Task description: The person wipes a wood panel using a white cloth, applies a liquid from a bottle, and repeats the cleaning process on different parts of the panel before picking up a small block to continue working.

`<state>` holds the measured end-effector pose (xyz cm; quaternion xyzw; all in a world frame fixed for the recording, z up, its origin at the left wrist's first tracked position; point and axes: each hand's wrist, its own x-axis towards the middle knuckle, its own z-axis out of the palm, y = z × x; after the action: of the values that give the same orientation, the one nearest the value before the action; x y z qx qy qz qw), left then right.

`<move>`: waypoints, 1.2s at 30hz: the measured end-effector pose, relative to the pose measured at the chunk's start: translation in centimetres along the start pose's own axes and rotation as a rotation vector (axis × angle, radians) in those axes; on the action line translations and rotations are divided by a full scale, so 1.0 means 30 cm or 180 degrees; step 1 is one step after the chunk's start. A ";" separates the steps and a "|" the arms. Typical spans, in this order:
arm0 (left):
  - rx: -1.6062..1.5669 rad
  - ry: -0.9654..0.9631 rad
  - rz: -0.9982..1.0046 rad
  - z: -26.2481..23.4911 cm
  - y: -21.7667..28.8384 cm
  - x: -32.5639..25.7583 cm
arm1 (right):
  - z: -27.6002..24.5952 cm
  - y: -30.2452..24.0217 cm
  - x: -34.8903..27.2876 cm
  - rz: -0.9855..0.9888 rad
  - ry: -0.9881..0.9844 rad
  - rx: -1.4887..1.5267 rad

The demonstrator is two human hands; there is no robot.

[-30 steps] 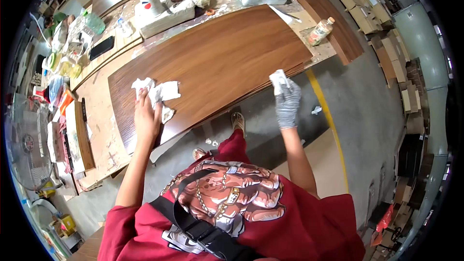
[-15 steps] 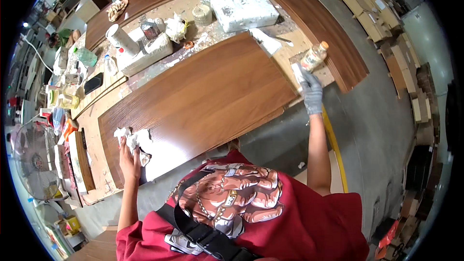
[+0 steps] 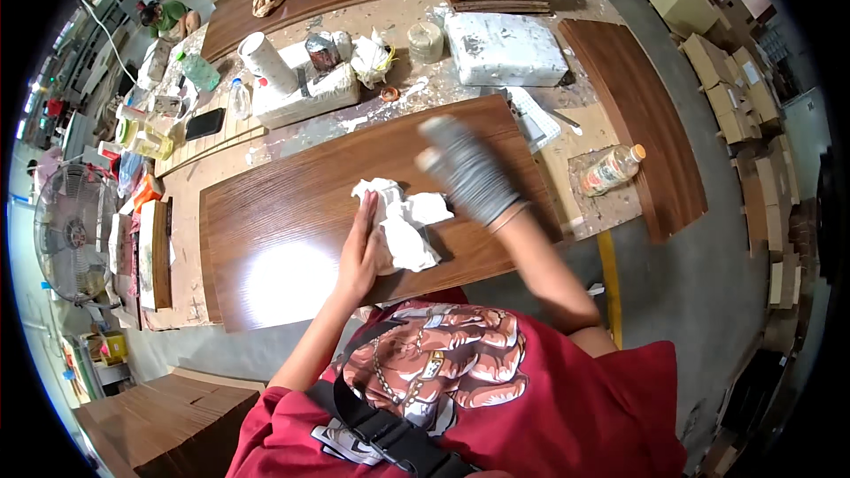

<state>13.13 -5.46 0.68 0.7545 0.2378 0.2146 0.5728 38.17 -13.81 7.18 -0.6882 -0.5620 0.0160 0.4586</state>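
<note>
Left hand (image 3: 358,257) lies flat on my cloth (image 3: 409,235) atop the board (image 3: 288,199); right hand (image 3: 469,173) blurred, grip unclear; wiping appears unfinished.

Glossy wood-grain board (image 3: 305,204), matt white cloth (image 3: 407,241)

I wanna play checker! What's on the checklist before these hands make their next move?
1. White cloth on the brown panel: ok, it lies there crumpled, with the left hand touching it.
2. Right hand gloved: ok, it wears a grey glove.
3. Left hand gloved: not ok, it is bare.
4. Right hand holding something: cannot tell, it is too blurred.
5. Bottle closed: ok, its orange cap is on.
6. Black phone off the panel: ok, it lies to the left, beyond the panel's far edge.
</note>
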 end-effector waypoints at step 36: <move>0.3446 0.0217 0.0077 -0.133 -0.006 -0.073 | -0.469 0.122 -0.863 0.2113 0.0748 -0.0311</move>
<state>8.98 -3.70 1.41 0.9370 0.3241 0.0924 0.0917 38.99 -42.65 0.16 -0.8515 -0.2512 0.0580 0.4565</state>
